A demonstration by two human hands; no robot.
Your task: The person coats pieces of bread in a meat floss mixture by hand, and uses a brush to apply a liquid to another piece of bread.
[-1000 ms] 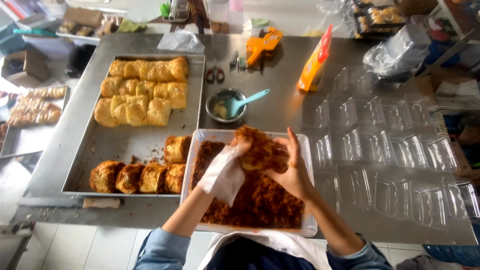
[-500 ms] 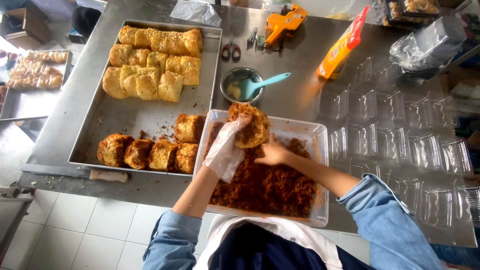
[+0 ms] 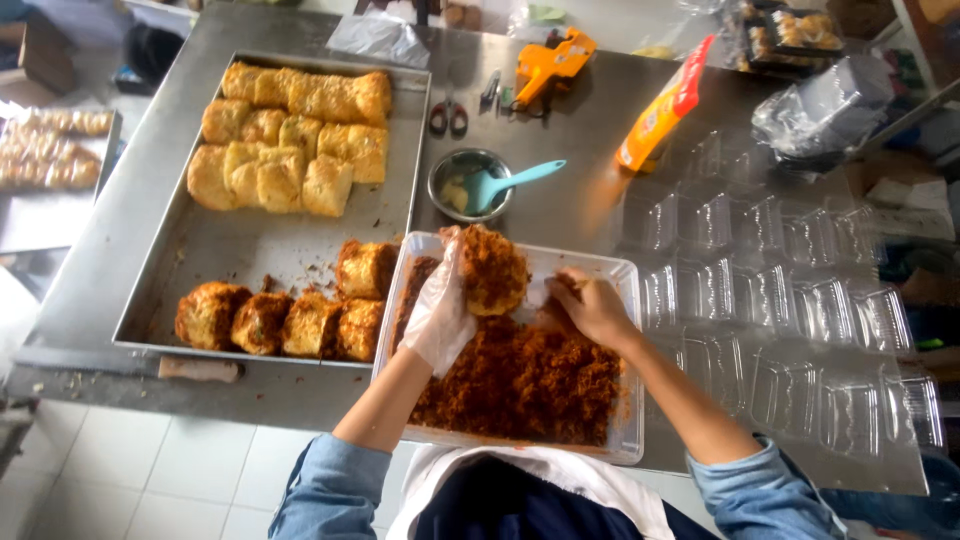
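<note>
- We dig our bare right hand [image 3: 592, 305] into the brown floss in the plastic tub [image 3: 628, 420]; loose floss may spill onto the counter [image 3: 590, 190].
- Our gloved left hand [image 3: 440, 315] grips the coated bun [image 3: 492, 268] above the tub; a loose hold could drop it.
- Beyond sits the metal tray [image 3: 260, 255] of buns.

A single head-worn camera looks steeply down from above the person's chest, facing forward across the steel tabletop [image 3: 560, 215]. It sits close: the forearms enter from the bottom edge, and the far tabletop edge reaches the top. Floor tiles [image 3: 150, 470] show lower left.
</note>
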